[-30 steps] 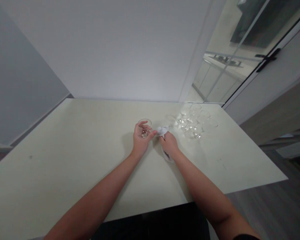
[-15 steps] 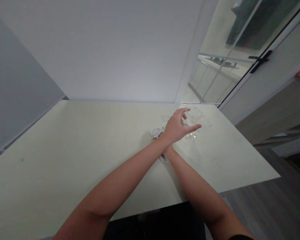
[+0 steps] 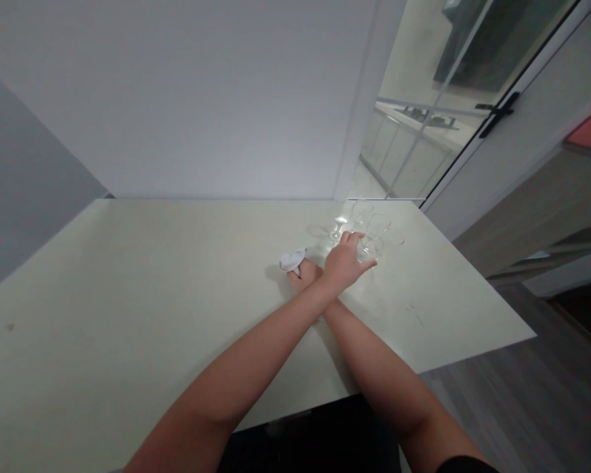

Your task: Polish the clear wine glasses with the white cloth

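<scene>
My left arm crosses over my right one. My left hand [image 3: 345, 261] is at the near edge of a group of several clear stemmed glasses [image 3: 374, 226] on the pale table [image 3: 128, 282]. Its fingers and thumb curve round one clear glass [image 3: 366, 246] that stands among the others. My right hand [image 3: 303, 274] rests on the table just left of it, mostly hidden under my left forearm. It is closed on a crumpled white cloth [image 3: 292, 261] that sticks out to the left.
The table's right edge [image 3: 473, 289] drops to a grey wood floor. A white wall runs behind the table. A glass sliding door [image 3: 423, 131] with a black handle stands at the back right, close behind the glasses.
My left hand carried the glass from beside the cloth rightwards, over my right arm, to the group of glasses. My right hand stayed on the cloth. The view shifted to the right.
</scene>
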`<move>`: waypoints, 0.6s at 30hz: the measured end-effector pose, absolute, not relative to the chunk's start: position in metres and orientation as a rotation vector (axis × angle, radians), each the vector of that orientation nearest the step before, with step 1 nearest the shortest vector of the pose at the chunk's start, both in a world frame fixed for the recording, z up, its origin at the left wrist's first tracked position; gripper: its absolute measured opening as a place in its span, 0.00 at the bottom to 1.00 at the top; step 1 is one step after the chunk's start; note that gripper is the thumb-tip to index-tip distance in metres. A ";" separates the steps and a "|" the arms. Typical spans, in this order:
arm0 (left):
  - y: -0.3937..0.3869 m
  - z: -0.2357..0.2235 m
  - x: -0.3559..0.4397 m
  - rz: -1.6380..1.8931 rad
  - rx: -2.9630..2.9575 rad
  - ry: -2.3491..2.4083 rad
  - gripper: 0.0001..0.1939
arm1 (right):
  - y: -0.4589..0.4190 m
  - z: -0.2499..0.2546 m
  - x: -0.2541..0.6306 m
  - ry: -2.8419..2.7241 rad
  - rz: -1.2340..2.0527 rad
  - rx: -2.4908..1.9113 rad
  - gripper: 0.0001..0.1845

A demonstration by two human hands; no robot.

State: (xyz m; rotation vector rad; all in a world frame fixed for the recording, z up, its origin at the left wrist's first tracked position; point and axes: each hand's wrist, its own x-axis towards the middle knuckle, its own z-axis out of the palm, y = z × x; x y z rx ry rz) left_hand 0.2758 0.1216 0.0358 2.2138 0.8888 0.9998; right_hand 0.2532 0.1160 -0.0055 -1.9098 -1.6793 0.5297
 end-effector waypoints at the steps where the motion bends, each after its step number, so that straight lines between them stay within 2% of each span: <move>1: 0.121 0.033 0.277 1.005 2.203 0.886 0.32 | 0.116 -0.006 0.253 -1.688 0.508 -1.922 0.14; 18: 0.118 0.033 0.284 1.000 2.208 1.008 0.32 | 0.116 -0.002 0.251 -1.758 0.448 -2.028 0.14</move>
